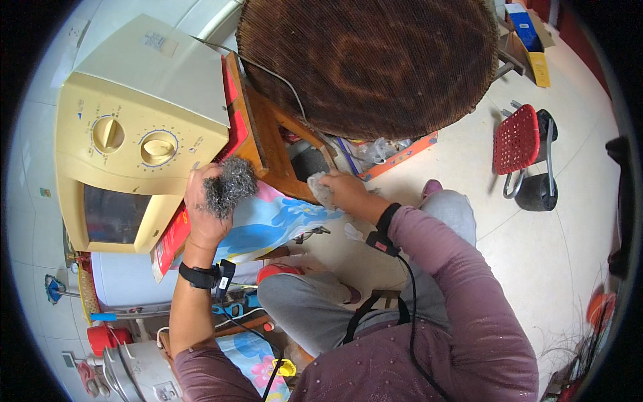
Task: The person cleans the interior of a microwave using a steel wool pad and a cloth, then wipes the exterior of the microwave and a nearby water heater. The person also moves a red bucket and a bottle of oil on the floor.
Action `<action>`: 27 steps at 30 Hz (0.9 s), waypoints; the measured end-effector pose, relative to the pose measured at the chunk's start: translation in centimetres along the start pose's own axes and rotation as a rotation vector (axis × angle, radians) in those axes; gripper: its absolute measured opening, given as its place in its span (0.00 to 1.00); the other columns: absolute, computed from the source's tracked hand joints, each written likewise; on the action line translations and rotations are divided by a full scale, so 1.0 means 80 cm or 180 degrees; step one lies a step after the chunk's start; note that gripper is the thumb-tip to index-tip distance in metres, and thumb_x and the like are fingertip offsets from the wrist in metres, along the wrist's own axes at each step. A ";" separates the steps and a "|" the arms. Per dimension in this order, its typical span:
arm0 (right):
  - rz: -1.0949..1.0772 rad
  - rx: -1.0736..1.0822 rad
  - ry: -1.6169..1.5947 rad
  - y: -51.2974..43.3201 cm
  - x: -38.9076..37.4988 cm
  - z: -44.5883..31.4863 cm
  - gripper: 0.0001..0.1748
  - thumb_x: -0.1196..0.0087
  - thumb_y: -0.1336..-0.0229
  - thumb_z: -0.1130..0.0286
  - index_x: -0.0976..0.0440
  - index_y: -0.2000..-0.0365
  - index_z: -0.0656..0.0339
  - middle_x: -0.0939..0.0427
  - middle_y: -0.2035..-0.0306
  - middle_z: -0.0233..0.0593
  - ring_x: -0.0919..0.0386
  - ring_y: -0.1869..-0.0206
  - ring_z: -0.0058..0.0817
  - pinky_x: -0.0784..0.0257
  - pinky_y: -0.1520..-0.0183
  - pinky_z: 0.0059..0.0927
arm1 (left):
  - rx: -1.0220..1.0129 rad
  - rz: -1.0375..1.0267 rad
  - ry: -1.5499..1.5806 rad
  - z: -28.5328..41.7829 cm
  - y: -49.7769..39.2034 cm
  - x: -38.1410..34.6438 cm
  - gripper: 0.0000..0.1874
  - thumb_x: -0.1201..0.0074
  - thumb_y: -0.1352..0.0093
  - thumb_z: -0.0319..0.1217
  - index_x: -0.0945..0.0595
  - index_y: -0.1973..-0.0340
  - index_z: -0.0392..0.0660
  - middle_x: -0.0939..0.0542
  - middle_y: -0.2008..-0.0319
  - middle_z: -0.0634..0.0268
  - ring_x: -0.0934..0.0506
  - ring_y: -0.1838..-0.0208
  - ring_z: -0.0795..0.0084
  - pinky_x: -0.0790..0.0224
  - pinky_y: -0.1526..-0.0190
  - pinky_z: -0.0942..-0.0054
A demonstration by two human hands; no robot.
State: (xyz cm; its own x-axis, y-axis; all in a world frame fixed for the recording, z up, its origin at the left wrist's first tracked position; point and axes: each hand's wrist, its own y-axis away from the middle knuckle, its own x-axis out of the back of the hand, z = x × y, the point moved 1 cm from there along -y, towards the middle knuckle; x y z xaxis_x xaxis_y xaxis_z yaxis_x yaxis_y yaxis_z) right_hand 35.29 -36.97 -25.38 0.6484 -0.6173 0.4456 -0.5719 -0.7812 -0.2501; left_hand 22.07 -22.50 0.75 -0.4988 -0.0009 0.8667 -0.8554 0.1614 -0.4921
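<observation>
My left hand (208, 206) holds a tangled grey steel wool scourer (230, 187) in front of the lower right corner of a cream microwave oven (188, 140) with two round knobs. In my right hand (351, 193) is a greyish-white cloth or pad (321, 190), close to the edge of a wooden frame (289, 186). Whether the cloth touches the wood cannot be told. Beneath my left hand, red printed sheets (173, 238) and a blue floral cloth (271, 221) lie under the microwave's side.
A large round brown ribbed surface (366, 65) stands beyond the frame, with a cable (274, 75) in front. At the right are a red perforated seat (517, 139) and an open box (527, 35). A rice cooker (145, 372) sits at the lower left. Black cables run from both wrists.
</observation>
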 end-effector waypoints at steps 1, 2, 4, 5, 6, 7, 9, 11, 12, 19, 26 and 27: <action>-0.0249 -0.0379 0.0180 0.002 -0.002 0.006 0.14 0.47 0.48 0.73 0.23 0.58 0.56 0.26 0.57 0.47 0.25 0.54 0.52 0.30 0.53 0.49 | 0.0024 0.0016 0.0024 0.001 0.001 0.000 0.18 0.40 0.44 0.26 0.25 0.58 0.41 0.23 0.59 0.52 0.25 0.58 0.46 0.32 0.55 0.56; -0.0144 -0.0152 0.0066 0.000 -0.001 0.006 0.15 0.47 0.48 0.73 0.23 0.58 0.56 0.26 0.57 0.48 0.25 0.55 0.52 0.30 0.53 0.49 | 0.0032 0.0038 0.0050 -0.001 0.000 0.000 0.18 0.40 0.44 0.26 0.25 0.58 0.41 0.23 0.59 0.51 0.25 0.58 0.46 0.32 0.55 0.56; -0.0338 -0.0173 0.0173 -0.002 0.005 0.000 0.16 0.47 0.49 0.73 0.23 0.57 0.56 0.25 0.57 0.48 0.24 0.55 0.52 0.30 0.52 0.48 | 0.0290 -0.0023 0.0260 -0.004 0.003 0.000 0.20 0.38 0.39 0.36 0.26 0.56 0.39 0.24 0.57 0.52 0.25 0.54 0.51 0.33 0.49 0.59; -0.0139 0.0103 -0.0111 -0.003 0.010 -0.008 0.16 0.47 0.49 0.73 0.23 0.57 0.57 0.25 0.57 0.48 0.24 0.55 0.51 0.30 0.52 0.47 | 0.0395 -0.0049 0.0350 -0.005 0.006 -0.001 0.23 0.37 0.37 0.41 0.26 0.55 0.39 0.24 0.56 0.53 0.25 0.52 0.53 0.33 0.46 0.61; -0.0022 0.0322 -0.0319 -0.005 0.018 -0.014 0.16 0.46 0.49 0.73 0.24 0.57 0.57 0.25 0.57 0.48 0.25 0.54 0.51 0.30 0.52 0.47 | 0.0229 -0.0028 0.0420 -0.007 0.006 -0.001 0.22 0.37 0.37 0.39 0.26 0.54 0.39 0.24 0.55 0.54 0.26 0.51 0.56 0.34 0.46 0.62; 0.0247 0.0753 -0.0585 -0.007 0.026 -0.021 0.17 0.46 0.50 0.73 0.24 0.57 0.57 0.25 0.56 0.48 0.25 0.54 0.51 0.30 0.51 0.46 | 0.0307 -0.0044 0.0491 -0.008 0.008 -0.002 0.22 0.37 0.37 0.36 0.26 0.53 0.39 0.24 0.55 0.53 0.26 0.50 0.56 0.34 0.45 0.62; -0.0001 0.0463 -0.0589 -0.010 0.033 -0.031 0.19 0.45 0.50 0.74 0.25 0.54 0.59 0.25 0.54 0.48 0.25 0.51 0.49 0.30 0.49 0.42 | 0.0304 -0.0045 0.0455 -0.009 0.009 -0.004 0.21 0.37 0.37 0.35 0.26 0.53 0.39 0.24 0.54 0.53 0.26 0.49 0.55 0.34 0.44 0.62; -0.0008 0.0309 -0.0582 -0.012 0.034 -0.035 0.21 0.45 0.50 0.74 0.25 0.53 0.60 0.25 0.52 0.48 0.25 0.49 0.48 0.30 0.47 0.40 | 0.0266 0.0081 0.0451 -0.006 0.008 -0.005 0.20 0.38 0.43 0.27 0.25 0.56 0.40 0.23 0.57 0.52 0.25 0.54 0.50 0.32 0.50 0.59; 0.0011 0.0192 -0.0534 -0.012 0.031 -0.034 0.21 0.45 0.50 0.74 0.25 0.52 0.61 0.25 0.51 0.48 0.25 0.49 0.48 0.30 0.47 0.40 | 0.0304 0.0143 0.0388 -0.004 0.007 -0.004 0.20 0.38 0.46 0.23 0.25 0.57 0.41 0.22 0.59 0.51 0.24 0.57 0.47 0.31 0.53 0.58; 0.0016 -0.0760 -0.0029 0.007 -0.025 0.026 0.22 0.46 0.48 0.73 0.27 0.50 0.60 0.24 0.54 0.55 0.24 0.51 0.52 0.29 0.47 0.47 | 0.0150 0.0112 0.0260 0.006 -0.002 -0.001 0.18 0.40 0.45 0.24 0.24 0.58 0.41 0.21 0.59 0.51 0.24 0.56 0.48 0.31 0.52 0.58; 0.0089 -0.1610 -0.0220 0.032 -0.068 0.091 0.27 0.46 0.49 0.74 0.27 0.45 0.58 0.23 0.49 0.56 0.24 0.47 0.52 0.29 0.44 0.45 | 0.0308 0.0052 0.0111 -0.007 0.011 -0.003 0.16 0.40 0.43 0.27 0.23 0.60 0.40 0.21 0.58 0.50 0.24 0.55 0.50 0.31 0.51 0.58; 0.0155 -0.1666 -0.0279 0.035 -0.071 0.097 0.27 0.47 0.49 0.74 0.27 0.45 0.58 0.23 0.50 0.57 0.24 0.48 0.52 0.29 0.44 0.45 | 0.0284 0.0024 -0.0017 -0.007 0.014 -0.002 0.17 0.40 0.42 0.30 0.23 0.59 0.40 0.22 0.58 0.50 0.24 0.55 0.50 0.32 0.50 0.59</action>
State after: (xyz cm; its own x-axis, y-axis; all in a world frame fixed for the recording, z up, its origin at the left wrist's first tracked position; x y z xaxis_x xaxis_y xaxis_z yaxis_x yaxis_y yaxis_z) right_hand 33.88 -36.37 -35.33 0.6415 -0.6746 0.3652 -0.7621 -0.6146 0.2035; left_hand 21.30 -21.75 0.12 -0.5059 -0.0053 0.8626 -0.8605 0.0728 -0.5042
